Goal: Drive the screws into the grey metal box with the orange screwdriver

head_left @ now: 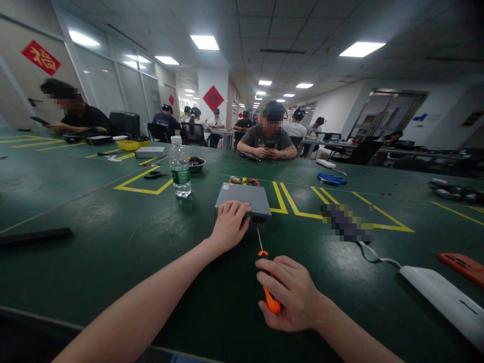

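Observation:
A grey metal computer power supply point(255, 194) rests on the green table in front of me, with coloured wires point(245, 180) coming out at its far side. My left hand point(230, 222) is curved over its top and near edge, fingers on the lid and thumb by the near face. In my right hand point(293, 292) is a screwdriver point(273, 301) with an orange and black handle. Its thin shaft points away from me towards the near face, below the power socket point(258, 220). Whether the tip touches the case I cannot tell.
A water bottle point(180, 174) stands left of the power supply, beside a metal bowl point(200, 166). To the right lie a pixelated dark object point(346, 222), a white power strip point(446, 295), an orange phone point(463, 266) and blue gloves point(330, 179). A person point(268, 133) sits opposite.

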`<state>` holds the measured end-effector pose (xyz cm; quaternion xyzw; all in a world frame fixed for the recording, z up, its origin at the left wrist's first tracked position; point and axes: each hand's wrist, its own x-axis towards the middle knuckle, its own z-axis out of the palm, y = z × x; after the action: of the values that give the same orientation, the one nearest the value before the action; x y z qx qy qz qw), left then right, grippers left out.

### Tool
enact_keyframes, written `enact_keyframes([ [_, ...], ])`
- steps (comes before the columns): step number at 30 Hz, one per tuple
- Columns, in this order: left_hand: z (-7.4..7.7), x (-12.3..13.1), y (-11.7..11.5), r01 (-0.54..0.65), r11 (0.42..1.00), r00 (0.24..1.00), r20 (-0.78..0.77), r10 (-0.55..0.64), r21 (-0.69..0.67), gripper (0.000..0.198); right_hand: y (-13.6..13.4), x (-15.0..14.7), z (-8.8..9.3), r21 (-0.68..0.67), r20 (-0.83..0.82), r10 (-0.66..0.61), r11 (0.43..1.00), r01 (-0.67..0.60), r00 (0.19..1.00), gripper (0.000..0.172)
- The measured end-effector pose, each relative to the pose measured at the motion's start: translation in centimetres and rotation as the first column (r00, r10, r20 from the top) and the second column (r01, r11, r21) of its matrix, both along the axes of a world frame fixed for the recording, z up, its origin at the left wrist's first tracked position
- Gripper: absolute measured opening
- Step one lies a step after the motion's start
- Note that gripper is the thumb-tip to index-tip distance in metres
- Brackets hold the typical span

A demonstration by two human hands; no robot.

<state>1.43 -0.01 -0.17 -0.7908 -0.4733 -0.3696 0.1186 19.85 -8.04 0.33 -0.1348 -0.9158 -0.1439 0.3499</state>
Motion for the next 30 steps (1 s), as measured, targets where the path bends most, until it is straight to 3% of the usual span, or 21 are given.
enact_keyframes([
  [6, 0.1, 0.0, 0.0, 0.006, 1.0, 1.0, 0.003, -0.006, -0.005, 0.02, 0.1, 1.3, 0.6, 0.056, -0.069, -0.087, 0.994, 0.091, 0.994, 0.016],
  [21, 0.0, 0.0, 0.0, 0.007, 1.0, 1.0, -0.006, -0.007, -0.002, 0.019, 0.6, 1.5, 0.2, -0.009, -0.025, -0.107, 0.994, 0.107, 0.994, 0.014],
  [26, 0.1, 0.0, 0.0, 0.012, 1.0, 1.0, -0.005, -0.012, -0.007, 0.019, 0.5, 1.7, 0.1, -0.09, 0.006, -0.085, 0.992, 0.086, 0.996, 0.035],
  [30, 0.1, -0.1, 0.0, 0.015, 1.0, 1.0, -0.003, -0.015, -0.012, 0.02, 0.4, 2.1, 0.0, -0.132, 0.085, -0.068, 0.988, 0.079, 0.994, 0.037],
])
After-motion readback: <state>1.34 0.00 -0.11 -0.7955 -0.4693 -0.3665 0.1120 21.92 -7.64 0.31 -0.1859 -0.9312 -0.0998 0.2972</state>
